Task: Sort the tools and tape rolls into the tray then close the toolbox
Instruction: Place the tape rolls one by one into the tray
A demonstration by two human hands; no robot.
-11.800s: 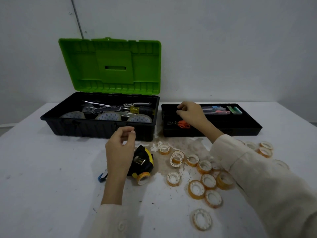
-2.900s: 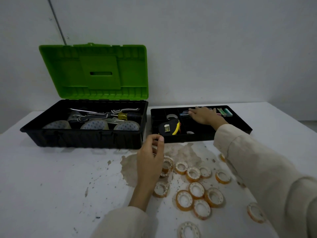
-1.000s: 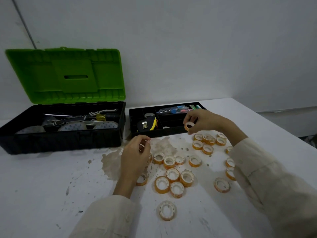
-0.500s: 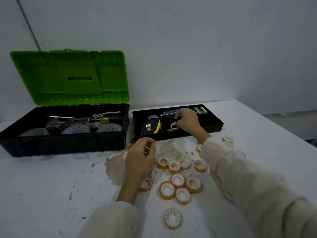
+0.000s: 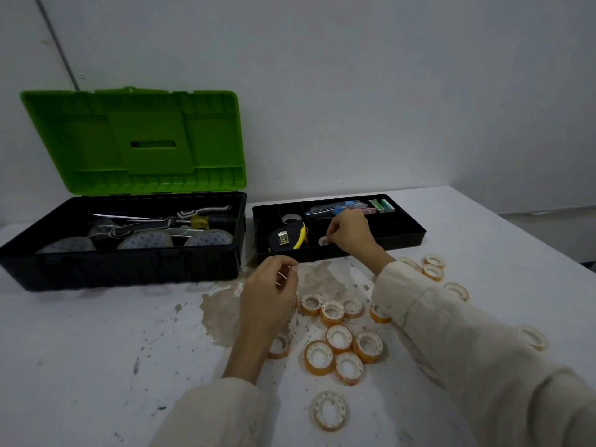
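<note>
A black tray [image 5: 403, 235] lies right of the black toolbox [image 5: 129, 266], whose green lid [image 5: 135, 140] stands open. In the tray are a black-and-yellow tape measure [image 5: 287, 237], one tape roll [image 5: 290, 217] and pens. My right hand [image 5: 350, 232] reaches into the tray's front compartment and pinches a small tape roll [image 5: 323, 241]. My left hand [image 5: 269, 295] hovers over the table in front of the tray, fingers curled around a tape roll that is mostly hidden. Several orange tape rolls [image 5: 338, 338] lie scattered on the white table.
The toolbox holds a screwdriver [image 5: 206, 221], other tools and grey rounded items. More rolls [image 5: 433, 267] lie at the right by my sleeve, and one roll [image 5: 330, 411] sits near the front. A brown stain [image 5: 219, 308] marks the table. A wall stands close behind.
My right hand has carried a tape roll from the table's right side into the tray and lowered it into the front compartment. My left hand has barely moved.
</note>
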